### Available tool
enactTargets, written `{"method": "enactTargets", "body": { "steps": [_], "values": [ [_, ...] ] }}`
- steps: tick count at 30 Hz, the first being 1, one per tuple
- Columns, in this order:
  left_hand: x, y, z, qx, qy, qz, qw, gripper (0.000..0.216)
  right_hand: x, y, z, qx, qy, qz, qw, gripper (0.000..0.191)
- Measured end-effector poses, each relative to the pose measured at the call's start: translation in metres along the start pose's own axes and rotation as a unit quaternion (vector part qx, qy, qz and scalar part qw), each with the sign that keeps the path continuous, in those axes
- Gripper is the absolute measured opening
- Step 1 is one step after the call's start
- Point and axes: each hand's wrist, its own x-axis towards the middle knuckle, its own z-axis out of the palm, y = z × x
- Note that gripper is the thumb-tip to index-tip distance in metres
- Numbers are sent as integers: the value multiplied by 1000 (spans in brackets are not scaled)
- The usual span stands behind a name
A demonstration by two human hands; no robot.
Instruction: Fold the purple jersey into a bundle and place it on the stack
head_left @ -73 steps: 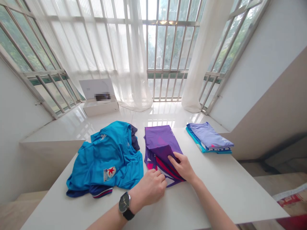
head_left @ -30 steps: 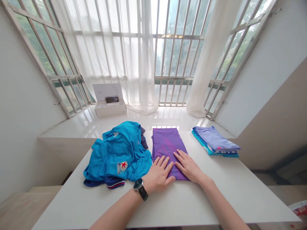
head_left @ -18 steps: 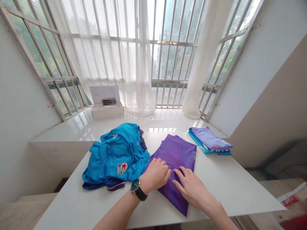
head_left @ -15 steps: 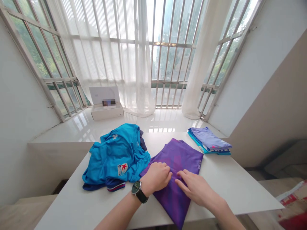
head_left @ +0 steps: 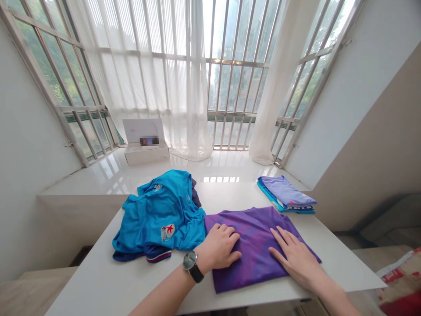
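Observation:
A folded purple shirt (head_left: pixel 255 239) lies sideways near the front edge of the white table (head_left: pixel 108 285). My left hand (head_left: pixel 219 248), a watch on its wrist, rests flat on the shirt's left part, fingers spread. My right hand (head_left: pixel 297 256) lies flat on its right part, fingers apart. Neither hand grips the cloth. Just left of my left hand is a loose heap of blue shirts (head_left: pixel 158 217), its top one bearing a star badge.
A stack of folded shirts (head_left: pixel 285 195), lilac on top, sits at the table's far right. Beyond the table a glossy white sill holds an open white box (head_left: pixel 146 142). Barred windows and sheer curtains stand behind. A beige wall runs along the right.
The purple shirt has been folded shut, then swung clockwise from lengthwise to sideways. Both hands have spread apart and now lie flat on it.

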Motion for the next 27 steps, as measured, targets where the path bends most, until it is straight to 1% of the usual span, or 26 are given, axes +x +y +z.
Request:
{"method": "enactTargets", "body": {
  "steps": [3, 4, 6, 8, 11, 13, 15, 16, 19, 21, 23, 25, 27],
  "values": [
    [-2, 6, 1, -5, 30, 10, 999, 51, -44, 7, 1, -13, 48, 49, 998, 75],
    [-2, 10, 1, -7, 37, 14, 999, 50, -55, 9, 1, -17, 65, 61, 996, 74],
    [-1, 17, 0, -11, 35, 21, 999, 40, -70, 15, -2, -19, 81, 76, 994, 70],
    [0, 21, 0, -7, 18, 23, 1000, 32, -77, 21, -7, -3, 81, 57, 995, 60],
    [3, 14, 6, 10, 19, 0, 1000, 29, -80, 20, -14, 44, 57, -19, 997, 44],
    [5, 2, 13, 19, 37, -31, 999, 35, -79, 6, -18, 68, 39, -22, 997, 41],
    [7, -11, 19, 31, 54, -68, 996, 43, -78, -16, -25, 87, 27, 1, 996, 45],
    [7, -14, 21, 38, 62, -85, 994, 46, -76, -28, -30, 98, 18, 2, 995, 47],
    [7, -13, 21, 39, 73, -119, 989, 46, -63, -57, -47, 141, -11, -55, 988, 46],
    [7, -5, 20, 25, 64, -120, 990, 43, -48, -65, -54, 152, 3, -94, 984, 44],
    [6, 0, 21, 19, 55, -110, 992, 43, -32, -67, -51, 144, 17, -127, 981, 48],
    [6, -2, 25, 25, 53, -98, 993, 44, -17, -67, -41, 130, -3, -154, 980, 58],
    [7, -12, 30, 31, 50, -93, 994, 47, -3, -72, -28, 112, -36, -158, 980, 64]
  ]
}}
